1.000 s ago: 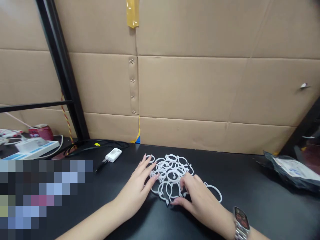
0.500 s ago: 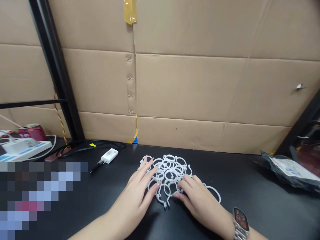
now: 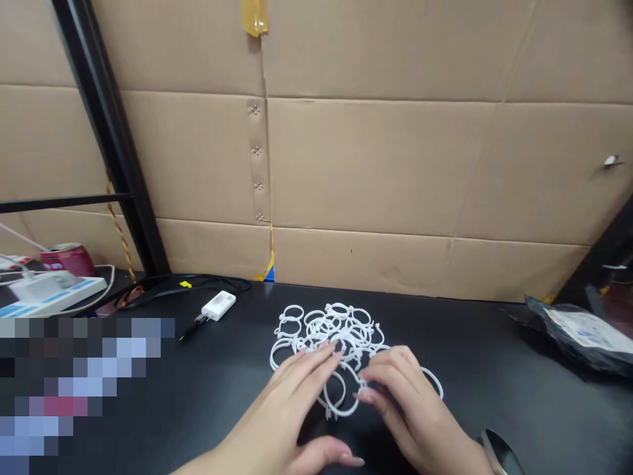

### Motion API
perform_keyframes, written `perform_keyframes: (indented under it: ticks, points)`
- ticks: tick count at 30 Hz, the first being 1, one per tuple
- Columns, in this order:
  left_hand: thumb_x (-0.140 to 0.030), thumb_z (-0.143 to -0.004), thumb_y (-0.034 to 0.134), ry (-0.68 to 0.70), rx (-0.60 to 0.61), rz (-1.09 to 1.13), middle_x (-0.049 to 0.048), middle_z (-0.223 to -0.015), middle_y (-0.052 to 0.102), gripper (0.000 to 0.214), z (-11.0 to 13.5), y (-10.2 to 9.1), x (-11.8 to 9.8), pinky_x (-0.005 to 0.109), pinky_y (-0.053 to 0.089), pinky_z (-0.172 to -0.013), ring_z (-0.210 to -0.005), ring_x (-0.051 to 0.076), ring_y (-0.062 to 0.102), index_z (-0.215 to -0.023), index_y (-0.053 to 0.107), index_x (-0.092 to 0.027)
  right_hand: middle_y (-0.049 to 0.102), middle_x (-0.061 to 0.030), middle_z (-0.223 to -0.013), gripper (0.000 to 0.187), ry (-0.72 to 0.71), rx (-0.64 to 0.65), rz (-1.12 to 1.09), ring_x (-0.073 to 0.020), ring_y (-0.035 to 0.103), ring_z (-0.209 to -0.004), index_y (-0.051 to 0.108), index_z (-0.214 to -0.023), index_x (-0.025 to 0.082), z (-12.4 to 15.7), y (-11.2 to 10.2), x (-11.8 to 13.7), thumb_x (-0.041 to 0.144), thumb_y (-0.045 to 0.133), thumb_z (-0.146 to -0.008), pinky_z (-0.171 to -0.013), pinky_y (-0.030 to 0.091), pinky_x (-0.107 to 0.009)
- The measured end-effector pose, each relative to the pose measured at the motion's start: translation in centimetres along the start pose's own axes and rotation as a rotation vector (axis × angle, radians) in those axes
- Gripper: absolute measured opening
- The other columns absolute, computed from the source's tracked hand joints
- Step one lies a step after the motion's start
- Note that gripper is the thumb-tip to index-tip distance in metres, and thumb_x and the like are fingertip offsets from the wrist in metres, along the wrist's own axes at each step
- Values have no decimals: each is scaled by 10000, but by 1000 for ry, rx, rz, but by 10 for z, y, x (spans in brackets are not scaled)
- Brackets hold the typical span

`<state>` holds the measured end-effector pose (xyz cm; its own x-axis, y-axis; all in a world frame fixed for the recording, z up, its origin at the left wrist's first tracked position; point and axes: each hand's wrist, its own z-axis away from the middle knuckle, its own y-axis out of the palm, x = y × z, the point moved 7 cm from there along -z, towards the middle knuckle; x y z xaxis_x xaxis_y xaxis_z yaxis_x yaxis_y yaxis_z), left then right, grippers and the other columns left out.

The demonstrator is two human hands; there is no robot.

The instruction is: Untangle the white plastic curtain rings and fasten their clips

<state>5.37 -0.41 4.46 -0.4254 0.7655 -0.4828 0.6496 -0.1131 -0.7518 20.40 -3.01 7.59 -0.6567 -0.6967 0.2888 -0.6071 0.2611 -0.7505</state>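
Observation:
A loose heap of white plastic ring clips (image 3: 322, 323) lies on the black table, each ring having a small clasp. My right hand (image 3: 413, 402) pinches one ring clip (image 3: 347, 412) by its clasp, between thumb and fingertips, at the near side of the heap. My left hand (image 3: 291, 409) has its fingers stretched over the front of the heap and its thumb spread away. The left palm covers some of the rings behind it. Another ring shows partly beyond my right wrist.
A white charger (image 3: 218, 306) with a black plug lies to the left on the table (image 3: 475, 356). Farther left are a power strip (image 3: 79, 295), cables and a red can (image 3: 72, 260). A black plastic package (image 3: 583, 336) rests at right. Cardboard (image 3: 366, 165) stands behind.
My left hand has moved right and nearer, uncovering rings on the heap's left. My right hand has shifted slightly right and now holds a ring clip clearly in its fingertips.

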Motion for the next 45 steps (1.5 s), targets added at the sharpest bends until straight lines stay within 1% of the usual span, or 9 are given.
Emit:
perform_keyframes:
  ticks: [4, 9, 13, 18, 24, 28, 35, 41, 45]
  points:
    - [-415, -794, 659, 84, -18, -19, 49, -1363, 525, 785, 3, 5, -8, 505, 335, -1063, -1230, 304, 501, -1443, 221, -364, 654, -45, -801, 131, -220, -25, 146, -177, 572, -698, 523, -1007, 179, 2, -3, 30, 115, 451, -917, -724, 436, -360]
    - [-318, -798, 663, 218, -94, -93, 49, -1165, 670, 630, 3, -5, -23, 419, 411, -1033, -1036, 235, 649, -1364, 385, -307, 688, -54, -766, 135, -334, -47, 273, -172, 601, -669, 519, -1014, 155, 3, -5, 37, 190, 401, -960, -750, 408, -369]
    - [-235, -800, 644, 223, -140, -179, 52, -1067, 702, 450, 0, -14, -31, 390, 401, -1049, -990, 205, 667, -1229, 508, -234, 673, -82, -819, 208, -296, -78, 240, -185, 593, -727, 516, -1009, 136, 4, -9, 31, 296, 387, -976, -770, 380, -375]
    - [-179, -814, 601, 234, -124, -200, 77, -1047, 703, 341, -1, -16, -35, 375, 392, -1058, -997, 189, 662, -1150, 542, -186, 642, -45, -753, 243, -230, -13, 177, -172, 548, -659, 530, -937, 157, 1, -4, 27, 318, 355, -984, -699, 366, -356]
    - [-137, -804, 592, 275, -124, -239, 101, -1143, 679, 375, 2, -13, -35, 366, 385, -1061, -1137, 219, 594, -1176, 554, -172, 601, -20, -667, 315, -277, 28, 156, -155, 494, -594, 508, -824, 170, 1, 4, 32, 301, 283, -1001, -641, 327, -337]
    - [-188, -838, 590, 325, -124, -220, 108, -1209, 644, 468, 2, -12, -38, 375, 418, -1033, -1179, 226, 562, -1287, 460, -190, 581, -24, -648, 352, -276, 46, 199, -157, 460, -575, 527, -794, 171, 2, 6, 29, 279, 263, -1000, -620, 308, -333]
    - [-110, -787, 599, 362, -114, -202, 138, -1201, 638, 492, 5, -7, -39, 374, 460, -993, -1162, 236, 572, -1258, 458, -99, 511, -6, -589, 278, -385, 26, 298, -143, 388, -546, 533, -697, 168, 9, 6, 35, 115, 375, -920, -622, 292, -331]
    - [-118, -760, 598, 254, -84, -60, 127, -1249, 598, 610, 8, 3, -26, 318, 487, -968, -1162, 215, 566, -1331, 387, -134, 507, -2, -590, 298, -373, 54, 292, -139, 373, -546, 514, -656, 171, 6, 6, 37, 68, 369, -896, -626, 291, -333]
    - [-156, -752, 644, 262, -51, -12, 118, -1254, 599, 609, 7, 6, -25, 309, 493, -957, -1142, 210, 583, -1310, 400, -166, 504, 3, -577, 387, -392, 88, 238, -133, 370, -534, 509, -633, 166, 5, 8, 39, 86, 283, -936, -613, 288, -325]
